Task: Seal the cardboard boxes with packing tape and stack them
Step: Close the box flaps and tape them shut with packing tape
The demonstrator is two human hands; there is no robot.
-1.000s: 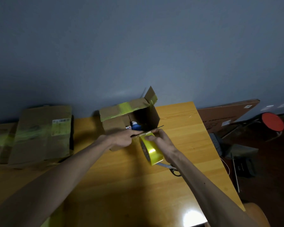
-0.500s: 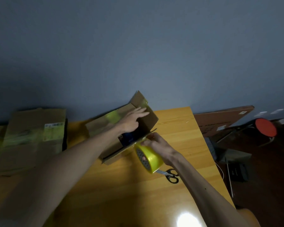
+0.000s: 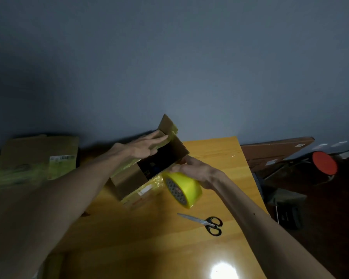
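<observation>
Box: small brown cardboard box (image 3: 129, 180) with yellow tape strips, tilted on the yellow wooden table (image 3: 149, 248), flaps open.
Left hand (image 3: 141, 148): fingers straight, flat on the far flap.
Right hand (image 3: 197, 170): fingers curled over the yellow tape roll (image 3: 189, 188), just beside the box's near flap.
Scissors: black-handled scissors (image 3: 206, 222) lie on the table near the roll.

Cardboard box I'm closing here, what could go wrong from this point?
The cardboard box looks tipped and still open, so its contents might slide out. Your left hand only presses one flap flat; it may spring up before the tape roll in your right hand reaches it. The scissors lie near your right forearm and could get knocked.
</observation>
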